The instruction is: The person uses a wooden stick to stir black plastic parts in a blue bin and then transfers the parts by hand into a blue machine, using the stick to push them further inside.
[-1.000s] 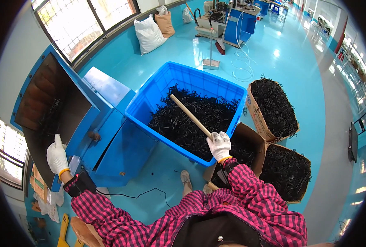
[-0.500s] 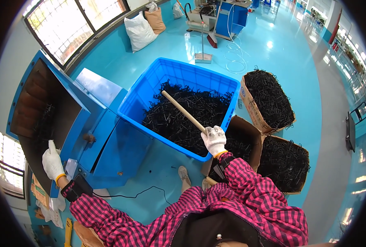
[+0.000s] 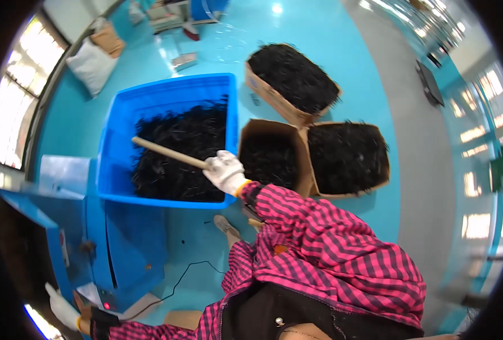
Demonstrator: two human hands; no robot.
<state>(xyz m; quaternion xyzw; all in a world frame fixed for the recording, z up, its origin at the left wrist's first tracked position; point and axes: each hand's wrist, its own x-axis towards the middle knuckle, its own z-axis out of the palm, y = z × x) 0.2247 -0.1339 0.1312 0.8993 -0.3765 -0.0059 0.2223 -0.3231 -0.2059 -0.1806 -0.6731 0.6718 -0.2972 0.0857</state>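
Observation:
My right hand (image 3: 226, 172), in a white glove, is closed around one end of a pale wooden stick (image 3: 169, 152). The stick slants over the blue plastic bin (image 3: 232, 113), which holds a heap of black, thin bent pieces (image 3: 180, 170). At the lower left, my gloved left hand (image 3: 64, 310) is beside the blue machine (image 3: 135, 243), with its fingers stretched out and nothing visible in them. Blur and the picture's dark rim hide whether that hand touches the machine.
Cardboard boxes of similar black pieces stand right of the bin: a far one (image 3: 262, 90), a near one (image 3: 251, 126) and a right one (image 3: 382, 184). A black cable (image 3: 179, 279) crosses the floor by my foot. A white sack (image 3: 93, 65) leans at the far left.
The view has swung right, so bin and machine appear farther left. My left hand has shifted back toward me, along the machine. The right hand still grips the stick over the bin.

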